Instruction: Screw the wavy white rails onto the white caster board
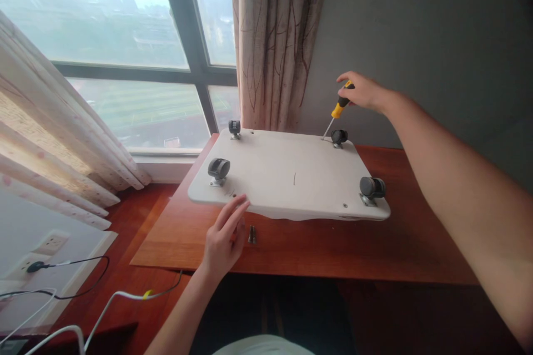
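The screwdriver (341, 101) is held inside the fingers of the right hand (362, 91), above the far edge of the white board (283, 166). Its black and yellow handle is tilted up toward the hand, and its shaft is pointed down and to the left, with the tip set at the board's surface just left of the far right wheel (339, 137). Whether a screw is seated beneath the tip cannot be told. The handle is gripped by curled fingers, while one finger is stretched out over the end.

The left hand (225, 244) is placed at the near edge of the board, toward its left end. Its fingers are loosely opened, two of them being extended forward, and nothing is seen to be held between them. Their tips are brought over the edge, just beside a small hole (235, 196); whether the board is touched by them cannot be made out for certain.

The board is laid flat on the brown counter (312, 255), and a wheel is mounted near each corner: the near left wheel (219, 169), the far left wheel (234, 127) and the near right wheel (372, 187) are all turned upward too. Two screws (252, 234) are laid on the counter just right of the left hand, in front of the board.
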